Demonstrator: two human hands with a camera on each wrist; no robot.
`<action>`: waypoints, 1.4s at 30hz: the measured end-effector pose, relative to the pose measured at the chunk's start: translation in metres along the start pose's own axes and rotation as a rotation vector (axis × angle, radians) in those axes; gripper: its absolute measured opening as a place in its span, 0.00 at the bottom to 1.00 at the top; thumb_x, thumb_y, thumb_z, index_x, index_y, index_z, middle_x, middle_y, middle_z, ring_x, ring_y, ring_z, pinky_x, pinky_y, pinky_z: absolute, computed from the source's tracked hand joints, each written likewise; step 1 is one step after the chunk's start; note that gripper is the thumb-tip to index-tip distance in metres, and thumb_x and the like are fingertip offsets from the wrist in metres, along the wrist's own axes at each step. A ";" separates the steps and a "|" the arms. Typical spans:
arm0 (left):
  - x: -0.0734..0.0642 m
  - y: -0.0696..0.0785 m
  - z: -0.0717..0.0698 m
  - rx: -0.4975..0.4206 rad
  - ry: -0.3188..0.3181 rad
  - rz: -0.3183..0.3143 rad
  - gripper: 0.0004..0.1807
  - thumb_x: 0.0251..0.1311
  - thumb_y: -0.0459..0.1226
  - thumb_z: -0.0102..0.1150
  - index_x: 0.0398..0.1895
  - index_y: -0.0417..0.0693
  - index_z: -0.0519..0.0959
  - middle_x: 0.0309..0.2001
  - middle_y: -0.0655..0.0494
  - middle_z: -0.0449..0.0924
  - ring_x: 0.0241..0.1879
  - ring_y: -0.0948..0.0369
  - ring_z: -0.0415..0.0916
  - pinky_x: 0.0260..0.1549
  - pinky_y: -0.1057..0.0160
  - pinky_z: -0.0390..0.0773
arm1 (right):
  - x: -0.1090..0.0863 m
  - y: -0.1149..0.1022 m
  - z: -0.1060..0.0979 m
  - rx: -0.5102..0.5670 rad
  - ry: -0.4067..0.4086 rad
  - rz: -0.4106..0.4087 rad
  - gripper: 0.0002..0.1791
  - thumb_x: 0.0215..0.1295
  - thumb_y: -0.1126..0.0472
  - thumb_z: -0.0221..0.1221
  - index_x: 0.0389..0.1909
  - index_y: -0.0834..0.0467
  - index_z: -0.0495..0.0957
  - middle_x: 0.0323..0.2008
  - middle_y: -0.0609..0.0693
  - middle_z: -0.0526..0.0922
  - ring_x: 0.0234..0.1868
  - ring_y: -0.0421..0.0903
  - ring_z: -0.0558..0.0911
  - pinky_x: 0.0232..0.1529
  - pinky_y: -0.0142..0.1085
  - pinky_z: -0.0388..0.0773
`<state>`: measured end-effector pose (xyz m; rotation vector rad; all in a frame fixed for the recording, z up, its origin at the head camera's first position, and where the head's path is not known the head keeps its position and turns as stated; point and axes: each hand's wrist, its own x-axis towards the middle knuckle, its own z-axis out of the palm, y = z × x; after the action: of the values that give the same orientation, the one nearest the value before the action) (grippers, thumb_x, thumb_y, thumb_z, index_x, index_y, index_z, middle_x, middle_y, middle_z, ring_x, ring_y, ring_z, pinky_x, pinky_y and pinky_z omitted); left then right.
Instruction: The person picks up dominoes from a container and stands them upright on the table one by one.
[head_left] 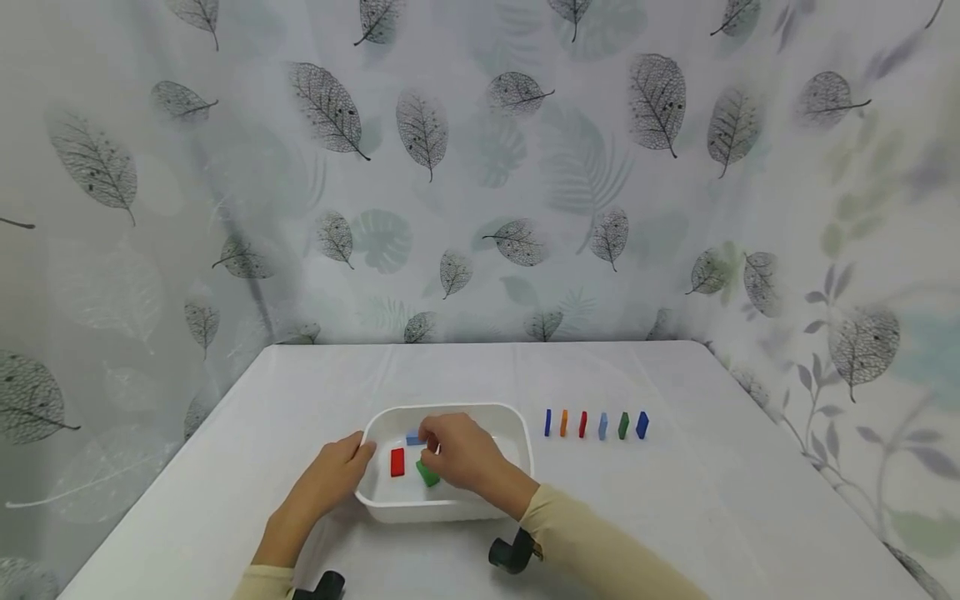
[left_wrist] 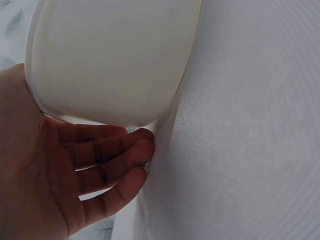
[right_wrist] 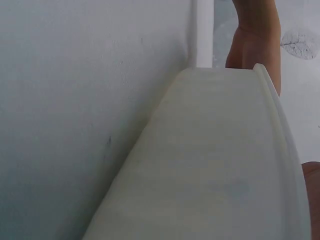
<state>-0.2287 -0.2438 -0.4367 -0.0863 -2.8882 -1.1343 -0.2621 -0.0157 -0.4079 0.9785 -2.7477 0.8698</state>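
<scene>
A white plastic tub (head_left: 420,512) stands on the table. My left hand (head_left: 333,475) grips its left end, the thumb at the rim and the fingers along the outer wall; in the left wrist view those fingers (left_wrist: 107,155) lie against the tub's underside edge. Over the inside of the tub is my right hand (head_left: 465,454), its fingers bent down. Just below its fingertips lies a green block (head_left: 428,473), and a light blue block (head_left: 414,437) is beside them. A red block (head_left: 397,462) lies farther left. Whether the right fingers pinch anything is hidden.
Right of the tub, several thin blocks stand upright in a spaced row, from a dark blue block (head_left: 548,422) through an orange block (head_left: 564,423) to another blue block (head_left: 642,425). A white cloth covers the table (head_left: 675,517). Leaf-patterned curtains (head_left: 480,192) hang behind and beside it.
</scene>
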 end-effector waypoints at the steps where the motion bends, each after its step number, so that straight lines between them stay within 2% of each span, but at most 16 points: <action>1: 0.000 0.000 0.000 -0.002 -0.001 0.001 0.19 0.79 0.41 0.48 0.61 0.36 0.76 0.44 0.46 0.83 0.36 0.55 0.76 0.35 0.54 0.80 | 0.001 -0.001 0.003 -0.013 -0.003 0.001 0.08 0.62 0.65 0.69 0.42 0.57 0.86 0.28 0.40 0.79 0.30 0.38 0.75 0.32 0.28 0.74; 6: 0.001 0.000 -0.001 -0.005 0.002 0.010 0.16 0.79 0.41 0.47 0.56 0.38 0.76 0.35 0.52 0.79 0.34 0.56 0.74 0.31 0.57 0.76 | 0.008 -0.003 0.013 -0.088 -0.046 0.026 0.10 0.62 0.64 0.69 0.44 0.56 0.86 0.25 0.40 0.77 0.27 0.37 0.74 0.27 0.29 0.72; 12: 0.002 -0.001 0.000 0.006 -0.001 0.022 0.18 0.79 0.41 0.48 0.59 0.36 0.76 0.42 0.48 0.83 0.36 0.55 0.75 0.34 0.55 0.79 | 0.010 -0.002 0.024 -0.202 -0.116 0.116 0.13 0.62 0.55 0.73 0.43 0.55 0.84 0.28 0.43 0.80 0.26 0.40 0.73 0.24 0.33 0.70; 17: 0.003 -0.002 0.000 0.012 -0.003 0.023 0.18 0.79 0.41 0.47 0.59 0.37 0.76 0.41 0.49 0.82 0.35 0.56 0.75 0.33 0.55 0.78 | 0.009 -0.002 0.028 -0.264 -0.153 0.151 0.13 0.61 0.51 0.75 0.36 0.53 0.82 0.23 0.43 0.75 0.24 0.41 0.71 0.23 0.33 0.66; 23: 0.003 -0.003 0.000 0.015 -0.002 0.020 0.18 0.79 0.41 0.47 0.59 0.36 0.76 0.38 0.52 0.82 0.34 0.56 0.74 0.33 0.56 0.77 | 0.009 -0.001 0.028 -0.270 -0.181 0.118 0.09 0.62 0.58 0.74 0.30 0.52 0.81 0.20 0.42 0.71 0.22 0.39 0.69 0.21 0.32 0.64; 29: 0.002 -0.002 0.002 0.006 -0.003 0.015 0.18 0.79 0.41 0.47 0.59 0.37 0.76 0.38 0.52 0.82 0.34 0.56 0.74 0.32 0.57 0.77 | 0.008 0.000 0.027 -0.224 -0.191 0.133 0.09 0.60 0.60 0.73 0.32 0.53 0.80 0.21 0.42 0.73 0.24 0.40 0.71 0.23 0.33 0.67; 34: 0.001 -0.001 0.002 0.009 0.000 0.012 0.18 0.79 0.41 0.48 0.60 0.37 0.76 0.42 0.50 0.83 0.35 0.56 0.75 0.34 0.56 0.78 | 0.006 0.001 0.028 -0.199 -0.171 0.146 0.12 0.59 0.59 0.74 0.34 0.53 0.79 0.22 0.43 0.73 0.24 0.41 0.72 0.24 0.33 0.69; 42: 0.001 0.000 0.001 0.014 0.004 0.011 0.17 0.79 0.41 0.47 0.58 0.37 0.76 0.40 0.50 0.82 0.35 0.56 0.75 0.33 0.56 0.78 | 0.006 0.000 0.027 -0.122 -0.125 0.124 0.14 0.57 0.64 0.74 0.35 0.55 0.76 0.22 0.44 0.73 0.23 0.41 0.71 0.24 0.31 0.68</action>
<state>-0.2296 -0.2432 -0.4378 -0.0986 -2.8876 -1.1112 -0.2647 -0.0334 -0.4284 0.8766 -2.9538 0.6688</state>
